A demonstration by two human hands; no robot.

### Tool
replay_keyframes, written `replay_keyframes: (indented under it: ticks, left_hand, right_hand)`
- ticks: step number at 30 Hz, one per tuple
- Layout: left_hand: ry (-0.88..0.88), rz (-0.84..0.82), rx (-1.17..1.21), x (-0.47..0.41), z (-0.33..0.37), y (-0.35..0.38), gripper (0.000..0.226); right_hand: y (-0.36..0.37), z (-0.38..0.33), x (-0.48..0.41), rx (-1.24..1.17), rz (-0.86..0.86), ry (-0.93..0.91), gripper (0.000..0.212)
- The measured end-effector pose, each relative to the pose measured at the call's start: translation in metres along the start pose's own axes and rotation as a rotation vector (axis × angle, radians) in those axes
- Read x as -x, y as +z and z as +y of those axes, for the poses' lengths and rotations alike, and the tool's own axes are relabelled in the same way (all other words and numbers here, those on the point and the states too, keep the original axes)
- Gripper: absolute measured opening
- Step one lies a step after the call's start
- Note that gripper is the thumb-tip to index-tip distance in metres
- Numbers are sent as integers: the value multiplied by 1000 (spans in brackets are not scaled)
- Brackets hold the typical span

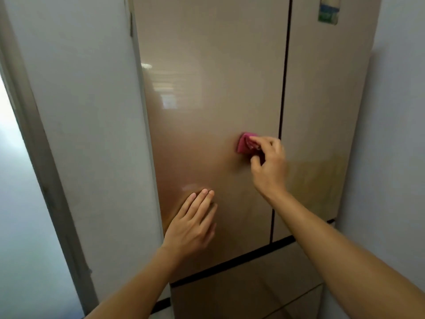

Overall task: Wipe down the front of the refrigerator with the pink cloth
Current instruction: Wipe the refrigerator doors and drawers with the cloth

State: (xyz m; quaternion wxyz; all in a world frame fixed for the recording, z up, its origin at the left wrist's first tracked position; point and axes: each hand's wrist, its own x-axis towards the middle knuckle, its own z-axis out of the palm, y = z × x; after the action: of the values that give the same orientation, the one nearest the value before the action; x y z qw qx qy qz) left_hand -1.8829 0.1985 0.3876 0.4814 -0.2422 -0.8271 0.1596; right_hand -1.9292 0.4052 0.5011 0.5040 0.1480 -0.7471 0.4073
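Inspector A: Refrigerator (207, 88) front noted, gold-beige and glossy, with two upper doors parted by a dark vertical seam (284, 88) and a drawer front (241, 288) below a dark horizontal gap. State of the right hand?

Inspector B: Right hand (268, 164) is closed in a grip on the pink cloth (244, 143), fingers curled over the bunched fabric and thumb tucked under it. Cloth is pressed flat against the left door; most of what shows sticks out to the left of and above the grip.

Inspector A: Position relative to the seam?

Inspector B: Seam runs just right of the grip, very near the knuckles. Contact between them cannot be confirmed.

Inspector A: Left hand?

Inspector B: Left hand (193, 224) is open and holds nothing. Fingers lie straight and together, palm flat on the same door, below and to the left of the grip, well apart from the cloth.

Inspector A: Other items?

Inspector B: Sticker (328, 10) on the right door, far above and to the right of the grip; its print is unreadable. Pale wall panel (80, 111) stands beside the refrigerator, far left of the grip.
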Motion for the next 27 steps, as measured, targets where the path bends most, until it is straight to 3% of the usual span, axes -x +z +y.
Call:
replay_keyframes:
  ticks: [2,4,8,9,10,13,15,17,20,22,25,26,27]
  left_hand:
    - [29,28,-39,2,-2,6,44]
    - [37,55,-55,2,-3,9,44]
    - [26,82,-66,2,-1,13,43]
    - [25,90,-64,3,-1,14,43]
    - [24,96,-61,4,0,15,43]
    - [22,105,-74,3,1,16,42]
    - [24,104,-86,2,1,17,42]
    - [25,91,-92,3,1,16,41]
    - [23,87,-106,3,1,16,41]
    - [15,82,-117,3,2,17,41]
    - [1,79,-138,1,3,15,41]
    - [-7,74,-137,1,5,15,41]
    - [-23,67,-133,1,8,14,41]
  right_hand:
    - [16,9,31,21,37,-12,47]
    - [20,33,82,65,-62,-61,45]
    - [-11,83,133,105,-697,-71,35]
    - [-21,86,125,88,-741,-28,35]
    - [-29,85,111,70,-681,11,34]
    - [-45,70,38,39,-237,26,35]
    - [-47,63,-8,6,-52,75,40]
    - [-36,63,-19,-12,-18,93,44]
    - [-16,75,31,53,-50,35,43]
    - [-19,96,78,102,-219,-57,38]
    - [-45,125,104,145,-784,-67,26]
    - [-54,130,98,130,-845,-36,23]
    - [-61,134,87,98,-777,-13,20]
